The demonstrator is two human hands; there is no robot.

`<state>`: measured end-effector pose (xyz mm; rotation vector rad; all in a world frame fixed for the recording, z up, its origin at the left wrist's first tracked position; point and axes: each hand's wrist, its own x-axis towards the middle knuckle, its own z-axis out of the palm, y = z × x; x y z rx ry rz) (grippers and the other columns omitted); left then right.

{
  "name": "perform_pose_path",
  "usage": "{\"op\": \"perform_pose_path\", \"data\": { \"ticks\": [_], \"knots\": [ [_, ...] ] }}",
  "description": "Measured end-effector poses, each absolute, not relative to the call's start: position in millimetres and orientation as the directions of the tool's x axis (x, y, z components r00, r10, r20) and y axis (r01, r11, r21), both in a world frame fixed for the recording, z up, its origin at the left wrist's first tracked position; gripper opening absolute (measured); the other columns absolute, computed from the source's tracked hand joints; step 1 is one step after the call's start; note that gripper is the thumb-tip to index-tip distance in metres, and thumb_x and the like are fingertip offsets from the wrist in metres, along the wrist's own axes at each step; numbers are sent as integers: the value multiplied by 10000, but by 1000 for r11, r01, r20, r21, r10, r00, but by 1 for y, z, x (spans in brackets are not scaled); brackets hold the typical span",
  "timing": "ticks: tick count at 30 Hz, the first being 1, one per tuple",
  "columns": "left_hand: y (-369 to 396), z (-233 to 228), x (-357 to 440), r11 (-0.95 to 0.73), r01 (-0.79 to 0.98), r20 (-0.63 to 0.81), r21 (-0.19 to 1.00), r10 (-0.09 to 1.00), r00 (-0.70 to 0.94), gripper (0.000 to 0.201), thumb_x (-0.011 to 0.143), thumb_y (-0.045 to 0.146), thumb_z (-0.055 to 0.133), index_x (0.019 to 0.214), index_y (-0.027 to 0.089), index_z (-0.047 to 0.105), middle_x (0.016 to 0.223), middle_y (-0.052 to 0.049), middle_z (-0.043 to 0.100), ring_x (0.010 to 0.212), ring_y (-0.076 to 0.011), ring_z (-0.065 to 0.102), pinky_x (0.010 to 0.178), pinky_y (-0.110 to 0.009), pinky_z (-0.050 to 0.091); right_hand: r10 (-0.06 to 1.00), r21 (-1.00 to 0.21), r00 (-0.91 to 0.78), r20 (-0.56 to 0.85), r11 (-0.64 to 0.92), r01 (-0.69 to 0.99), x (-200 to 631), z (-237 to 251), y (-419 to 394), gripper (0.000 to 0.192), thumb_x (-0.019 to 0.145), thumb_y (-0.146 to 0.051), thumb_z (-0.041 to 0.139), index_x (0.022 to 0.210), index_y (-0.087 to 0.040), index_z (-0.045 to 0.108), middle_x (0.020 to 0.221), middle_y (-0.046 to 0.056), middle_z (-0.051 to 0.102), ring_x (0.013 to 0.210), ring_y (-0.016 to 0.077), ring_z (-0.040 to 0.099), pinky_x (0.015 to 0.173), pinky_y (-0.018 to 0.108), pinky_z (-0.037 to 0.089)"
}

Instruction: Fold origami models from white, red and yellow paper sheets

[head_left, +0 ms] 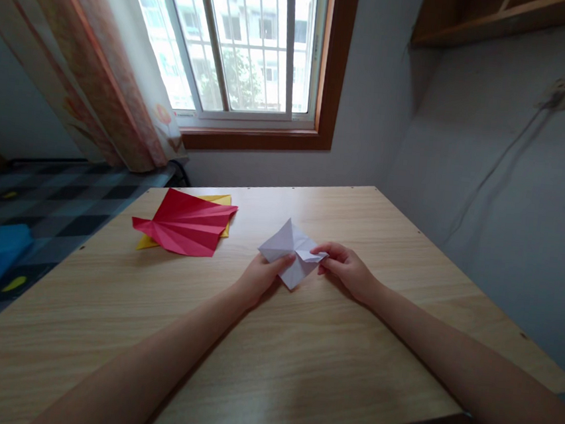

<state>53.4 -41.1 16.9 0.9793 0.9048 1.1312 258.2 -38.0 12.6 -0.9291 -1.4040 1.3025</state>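
Holding folded white paper (278,243) over the middle of the table (297,367), we have the grip of our left hand (262,277) closed on its near left edge, thumb on top. The grip of our right hand (344,266) is pinched together on a flap (311,256) at its right corner. Farther off, to the left, we see creased red paper (191,224) over yellow paper (226,226); beyond stands a window (257,56).

Daylight glares through the window (255,49), leaving the wall (474,137) dim.
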Motion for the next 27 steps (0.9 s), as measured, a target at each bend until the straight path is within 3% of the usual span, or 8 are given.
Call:
{"op": "perform_pose_path", "data": {
  "ticks": [7,14,27],
  "knots": [
    [-39,17,54,147,-313,-91,938,978,186,427,611,320,883,951,111,733,1004,-119,752,897,-257,672,870,-373,514,918,-956,-297,262,288,49,259,11,-38,283,732,-161,556,918,-203,765,816,17,663,711,133,588,688,275,487],
    [-40,18,54,178,-328,-126,928,977,173,418,668,351,856,978,102,727,1048,-141,746,933,-268,675,887,-379,511,857,-867,-327,399,468,169,259,10,-38,350,777,-104,486,965,-194,766,830,29,615,729,131,596,681,274,473],
    [-38,15,52,181,-323,-96,929,960,262,479,638,252,877,1067,109,719,1106,-145,732,958,-268,681,916,-390,507,850,-864,-332,410,478,158,260,8,-39,346,780,-89,491,962,-198,764,849,27,603,718,127,607,659,268,484]
  ]
}}
